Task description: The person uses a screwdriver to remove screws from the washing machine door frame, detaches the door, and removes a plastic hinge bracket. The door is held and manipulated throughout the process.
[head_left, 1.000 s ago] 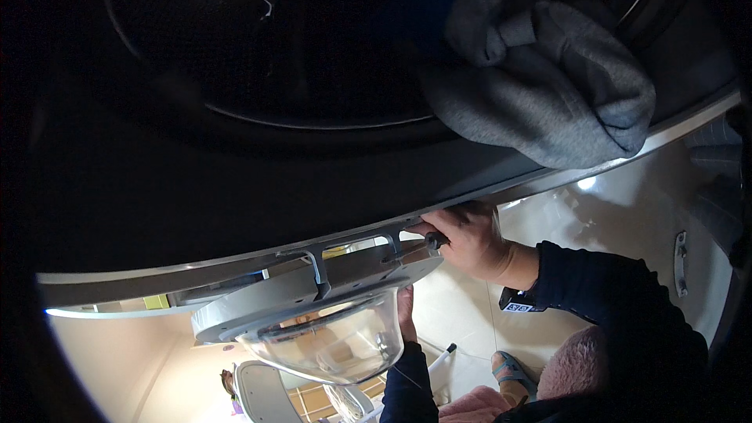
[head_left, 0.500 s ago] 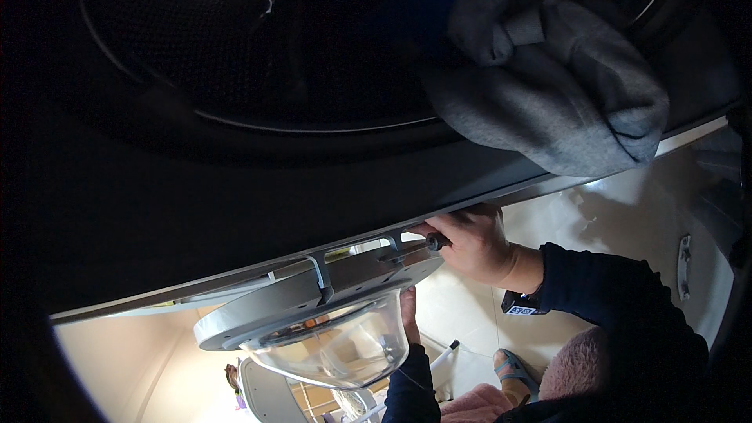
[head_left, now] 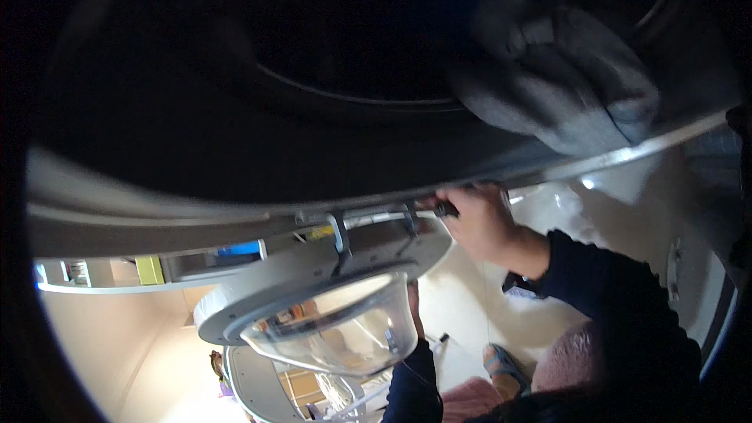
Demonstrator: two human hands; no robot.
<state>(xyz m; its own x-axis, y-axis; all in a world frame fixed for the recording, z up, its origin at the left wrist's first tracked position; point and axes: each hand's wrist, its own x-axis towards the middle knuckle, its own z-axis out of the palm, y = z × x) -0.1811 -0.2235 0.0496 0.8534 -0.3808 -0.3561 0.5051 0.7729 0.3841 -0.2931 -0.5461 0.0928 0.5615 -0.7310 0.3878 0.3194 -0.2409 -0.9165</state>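
The dark front of a washing machine (head_left: 235, 149) fills the upper view, its round door (head_left: 313, 282) swung open with a clear glass bowl (head_left: 337, 329). My right hand (head_left: 482, 223) is at the door hinge (head_left: 407, 219), closed on a small dark tool (head_left: 446, 207) pressed against the hinge. My left hand (head_left: 411, 305) lies against the side of the glass bowl and is mostly hidden behind it, so its grip is unclear. Both arms wear dark sleeves. A grey cloth (head_left: 564, 86) hangs over the rim of the drum opening.
A second round door (head_left: 258, 376) of a lower machine is open under the first. A pale tiled floor (head_left: 470, 305) lies beyond, with a sandalled foot (head_left: 501, 360) and a pinkish knee (head_left: 572, 360). Shelves (head_left: 149, 270) stand at the left.
The view has shifted slightly, so the door and cloth sit a little differently in the picture. Both hands stay where they were, at the hinge and the glass bowl.
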